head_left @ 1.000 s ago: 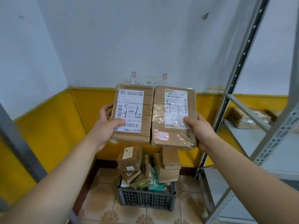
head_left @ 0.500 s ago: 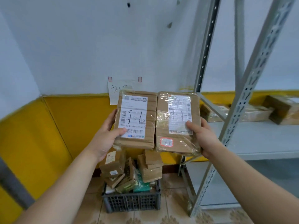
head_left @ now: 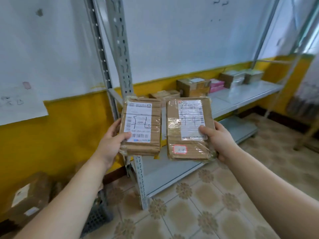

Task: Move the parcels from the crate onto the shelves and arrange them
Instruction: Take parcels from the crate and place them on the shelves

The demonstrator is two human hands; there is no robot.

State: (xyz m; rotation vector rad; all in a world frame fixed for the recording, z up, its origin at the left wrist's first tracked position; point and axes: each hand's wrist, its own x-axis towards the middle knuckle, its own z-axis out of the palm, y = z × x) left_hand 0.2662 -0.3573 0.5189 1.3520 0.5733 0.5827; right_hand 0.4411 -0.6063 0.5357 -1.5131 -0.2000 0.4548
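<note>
Gripping one parcel apiece, the left hand (head_left: 110, 142) clasps the left parcel (head_left: 141, 128) and the right hand (head_left: 219, 140) the taped right parcel (head_left: 188, 130), long axes upright. The middle shelf (head_left: 241, 95) lies ahead-right, nearer the right hand; the crate (head_left: 98, 216) sits low-left.

A: Is the crate (head_left: 97, 216) visible?
B: Barely. The left forearm (head_left: 69, 195) covers most of it, only a grid corner shows. The box (head_left: 29, 199) there is blurred, sticker unreadable.
A: Print readable?
B: Too small on the left parcel (head_left: 141, 128). Glare under tape on the right parcel (head_left: 189, 129). On the left hand (head_left: 110, 144) and right hand (head_left: 218, 140), fingers mostly behind parcels.
A: Rest?
B: The upright (head_left: 120, 49) is cut by top edge. The far boxes (head_left: 241, 77) are soft. The paper (head_left: 20, 104) is cut at left edge, writing smeared.
</note>
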